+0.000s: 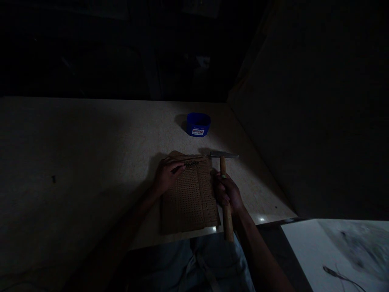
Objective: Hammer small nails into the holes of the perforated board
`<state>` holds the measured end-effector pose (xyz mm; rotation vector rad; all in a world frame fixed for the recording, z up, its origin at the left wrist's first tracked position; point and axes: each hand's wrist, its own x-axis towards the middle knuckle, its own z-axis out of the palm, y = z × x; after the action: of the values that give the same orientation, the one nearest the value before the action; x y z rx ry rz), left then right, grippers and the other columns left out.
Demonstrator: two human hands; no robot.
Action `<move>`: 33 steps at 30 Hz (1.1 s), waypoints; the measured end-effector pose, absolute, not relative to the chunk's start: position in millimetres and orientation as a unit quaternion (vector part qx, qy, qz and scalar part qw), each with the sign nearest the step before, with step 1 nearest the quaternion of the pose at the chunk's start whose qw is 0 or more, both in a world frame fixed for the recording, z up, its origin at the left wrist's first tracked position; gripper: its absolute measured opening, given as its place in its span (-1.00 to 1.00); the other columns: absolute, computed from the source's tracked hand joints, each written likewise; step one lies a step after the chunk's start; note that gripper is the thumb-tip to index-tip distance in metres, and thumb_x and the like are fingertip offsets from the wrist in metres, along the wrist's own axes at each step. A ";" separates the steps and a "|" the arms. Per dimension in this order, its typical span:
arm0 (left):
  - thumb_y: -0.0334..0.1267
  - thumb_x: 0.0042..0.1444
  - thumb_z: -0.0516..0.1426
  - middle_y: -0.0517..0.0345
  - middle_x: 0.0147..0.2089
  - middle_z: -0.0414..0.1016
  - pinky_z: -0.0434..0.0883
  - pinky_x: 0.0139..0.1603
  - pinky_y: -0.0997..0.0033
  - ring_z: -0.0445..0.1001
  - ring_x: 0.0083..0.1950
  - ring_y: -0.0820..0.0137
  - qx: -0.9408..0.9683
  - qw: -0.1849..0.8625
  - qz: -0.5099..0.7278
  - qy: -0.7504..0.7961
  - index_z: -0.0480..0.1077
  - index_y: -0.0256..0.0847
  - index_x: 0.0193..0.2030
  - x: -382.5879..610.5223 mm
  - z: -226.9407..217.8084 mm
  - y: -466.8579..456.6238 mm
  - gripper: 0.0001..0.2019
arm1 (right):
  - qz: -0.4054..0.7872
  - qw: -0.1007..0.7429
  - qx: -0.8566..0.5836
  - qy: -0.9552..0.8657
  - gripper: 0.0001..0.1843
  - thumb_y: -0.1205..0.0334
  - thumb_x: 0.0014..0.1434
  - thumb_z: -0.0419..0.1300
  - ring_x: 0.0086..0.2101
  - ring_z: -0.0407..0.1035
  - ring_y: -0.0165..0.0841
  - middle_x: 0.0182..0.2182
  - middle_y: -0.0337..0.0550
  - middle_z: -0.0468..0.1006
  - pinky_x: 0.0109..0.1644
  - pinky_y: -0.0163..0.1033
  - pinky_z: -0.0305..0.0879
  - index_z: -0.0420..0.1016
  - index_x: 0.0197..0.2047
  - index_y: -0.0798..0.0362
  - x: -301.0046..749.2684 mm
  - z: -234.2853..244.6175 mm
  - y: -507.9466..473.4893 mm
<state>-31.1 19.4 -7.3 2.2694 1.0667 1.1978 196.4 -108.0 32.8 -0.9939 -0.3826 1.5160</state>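
Small dark piece (54, 179): it lay alone at far left on the pale, faintly mottled surface (91, 138); its material was too dim to tell.
Left hand (166, 175): it rested at the upper left of the cardboard, fingers bent together beside a dark row; I cannot tell if they gripped something, because shadow hid the fingertips.
Cardboard (188, 202): brown, roughly rectangular, with creases and many lines of small dots, lay on the surface between the hands; whether the dots were holes, I could not tell.
Dark row (191, 164): short and uneven, near the cardboard's top edge, its parts hard to separate.
Blue container (198, 125): rounded, with a pale label, stood beyond the cardboard; its inside was dark.
Hammer (227, 215): narrow metal head, smooth wooden handle, just right of the cardboard; fingers covered the handle's middle.
Right hand (229, 190): it was closed around this handle.
Cable (342, 278): thin and dark, at lower right over a white area, cut off by the bottom edge.
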 end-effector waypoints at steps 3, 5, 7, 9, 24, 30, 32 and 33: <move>-0.18 0.22 0.25 0.10 -0.25 0.64 0.47 -0.07 0.18 0.55 -0.18 0.28 0.803 0.174 0.433 0.371 0.61 -0.12 -0.26 -31.4 -11.1 20.8 -0.88 | 0.651 0.599 -0.435 -0.168 -0.62 0.12 0.05 0.40 -0.81 -0.13 -0.64 -0.67 -0.58 0.23 -0.86 -0.54 -0.11 0.31 -0.16 -0.01 197.1 33.1 -108.3; -0.16 0.23 0.24 0.10 -0.24 0.63 0.46 -0.07 0.18 0.54 -0.17 0.28 0.804 0.165 0.433 0.372 0.61 -0.11 -0.24 -32.0 -12.3 21.1 -0.87 | 0.651 0.597 -0.435 -0.175 -0.62 0.12 0.05 0.39 -0.82 -0.12 -0.63 -0.68 -0.58 0.23 -0.86 -0.53 -0.10 0.31 -0.17 -0.01 197.5 33.5 -108.5; -0.17 0.24 0.23 0.11 -0.24 0.62 0.45 -0.06 0.18 0.53 -0.16 0.28 0.808 0.157 0.429 0.372 0.61 -0.10 -0.22 -32.7 -12.4 20.9 -0.87 | 0.648 0.596 -0.439 -0.182 -0.63 0.12 0.06 0.39 -0.82 -0.12 -0.63 -0.69 -0.58 0.21 -0.85 -0.53 -0.09 0.31 -0.17 -0.01 197.3 33.9 -108.7; -0.17 0.25 0.23 0.12 -0.23 0.62 0.44 -0.04 0.17 0.52 -0.14 0.28 0.813 0.151 0.422 0.372 0.62 -0.09 -0.20 -33.4 -11.9 20.4 -0.87 | 0.640 0.598 -0.444 -0.189 -0.64 0.11 0.07 0.38 -0.82 -0.14 -0.63 -0.70 -0.59 0.20 -0.85 -0.52 -0.11 0.31 -0.17 -0.01 196.3 33.9 -108.7; -0.19 0.29 0.19 0.09 -0.19 0.61 0.43 0.00 0.12 0.48 -0.08 0.25 0.835 0.123 0.377 0.381 0.62 -0.09 -0.20 -33.3 -4.6 16.9 -0.85 | 0.538 0.449 -0.571 -0.427 -0.58 -0.22 0.33 0.10 -0.71 0.05 -0.53 -0.58 -0.44 0.24 -0.72 -0.41 -0.02 0.36 -0.16 0.00 184.3 88.8 -130.4; -0.29 0.25 0.20 0.07 -0.17 0.61 0.42 0.04 0.10 0.48 -0.05 0.22 0.843 0.139 0.340 0.392 0.63 -0.10 -0.18 -34.6 -3.6 17.1 -0.86 | 0.415 0.321 -0.585 -0.618 -0.59 -0.11 0.44 -0.04 -0.37 0.38 -0.33 -0.38 -0.22 0.49 -0.33 -0.28 0.24 0.45 -0.10 0.02 173.7 121.8 -127.9; -0.30 0.23 0.21 0.06 -0.16 0.61 0.42 0.05 0.11 0.48 -0.03 0.21 0.842 0.133 0.337 0.400 0.63 -0.11 -0.21 -34.3 -4.7 17.4 -0.87 | 0.402 0.304 -0.591 -0.630 -0.59 -0.10 0.45 -0.07 -0.38 0.39 -0.31 -0.38 -0.21 0.51 -0.33 -0.26 0.21 0.43 -0.08 0.02 168.7 120.0 -121.5; -0.31 0.22 0.22 0.06 -0.16 0.61 0.42 0.05 0.11 0.49 -0.04 0.22 0.842 0.131 0.340 0.399 0.63 -0.12 -0.23 -33.9 -5.4 17.6 -0.88 | 0.397 0.296 -0.597 -0.631 -0.59 -0.10 0.45 -0.07 -0.38 0.39 -0.30 -0.39 -0.20 0.51 -0.34 -0.26 0.20 0.43 -0.08 0.02 166.6 117.1 -117.9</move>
<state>-33.9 17.6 -5.4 2.4432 1.1582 0.9863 166.6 -117.9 117.1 -1.5877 -1.6781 1.0561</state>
